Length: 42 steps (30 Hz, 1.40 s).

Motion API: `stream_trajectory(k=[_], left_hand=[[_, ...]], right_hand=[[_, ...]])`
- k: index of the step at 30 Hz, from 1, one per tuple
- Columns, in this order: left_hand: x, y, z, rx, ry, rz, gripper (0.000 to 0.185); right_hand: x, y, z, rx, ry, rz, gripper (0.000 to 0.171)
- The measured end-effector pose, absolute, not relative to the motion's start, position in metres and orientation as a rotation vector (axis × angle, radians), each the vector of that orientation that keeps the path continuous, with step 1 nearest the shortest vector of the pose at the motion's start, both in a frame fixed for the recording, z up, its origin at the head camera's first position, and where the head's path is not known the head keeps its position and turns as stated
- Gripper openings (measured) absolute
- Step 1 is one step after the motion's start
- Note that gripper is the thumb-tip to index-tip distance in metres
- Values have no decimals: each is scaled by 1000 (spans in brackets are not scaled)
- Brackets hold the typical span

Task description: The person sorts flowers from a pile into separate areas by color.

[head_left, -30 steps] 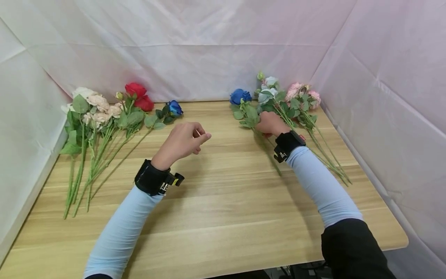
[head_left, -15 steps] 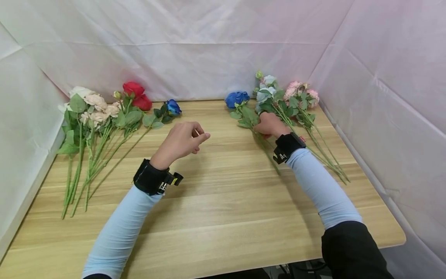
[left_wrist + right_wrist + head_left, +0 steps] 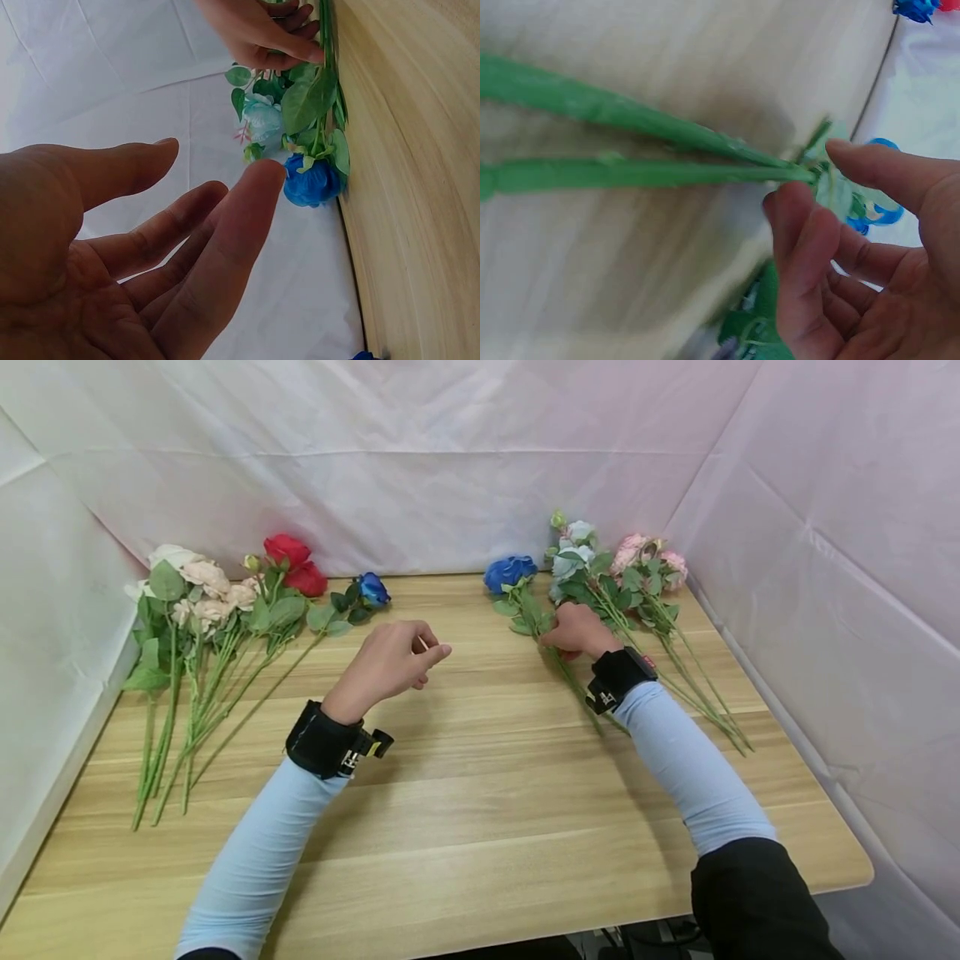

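Blue rose (image 3: 510,572): laid on the table (image 3: 480,793), bloom toward the back wall, stem running toward the person.
Right hand (image 3: 573,631): fingers (image 3: 799,247) curled round the stem.
Left hand (image 3: 390,662): held above the table, fingers loosely apart, nothing held.

A wooden counter (image 3: 480,793) backed by white cloth (image 3: 420,468). At its left lie cream roses (image 3: 198,589), red roses (image 3: 296,564) and one small blue rose (image 3: 372,589); far right, pink flowers (image 3: 648,560).
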<state>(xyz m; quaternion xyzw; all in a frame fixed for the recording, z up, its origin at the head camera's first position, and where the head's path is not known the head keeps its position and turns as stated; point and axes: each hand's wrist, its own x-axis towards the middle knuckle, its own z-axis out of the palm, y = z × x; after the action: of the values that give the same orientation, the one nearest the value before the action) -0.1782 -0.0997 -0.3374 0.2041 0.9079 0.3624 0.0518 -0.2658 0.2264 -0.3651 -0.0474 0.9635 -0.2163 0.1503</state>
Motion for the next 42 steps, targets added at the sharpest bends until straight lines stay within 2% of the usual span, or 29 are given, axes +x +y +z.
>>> stream_trajectory(k=[5,10,17,28,35,42], left_hand=[[-178,-101,-335,608,2757,1108,27],[-178,-101,-335,613,2775,1087,27],[-177,-101,-336,606,2803,1053,29],[-179,-102,-334,615,2809,1048,27],[-179,-100,-332,625,2812,1050,27],[-179,-101,-331,615,2812,1056,26]], right_hand=[[-264,224,-355,-115,2799,-626,53],[-260,215,-348,-212,2827,-654,52],[-246,184,-340,-291,2745,-874,28],[-222,136,-325,-452,2685,-964,22],[-205,128,-320,-489,2650,-1083,10],[-205,126,-325,-532,2638,-1086,6]])
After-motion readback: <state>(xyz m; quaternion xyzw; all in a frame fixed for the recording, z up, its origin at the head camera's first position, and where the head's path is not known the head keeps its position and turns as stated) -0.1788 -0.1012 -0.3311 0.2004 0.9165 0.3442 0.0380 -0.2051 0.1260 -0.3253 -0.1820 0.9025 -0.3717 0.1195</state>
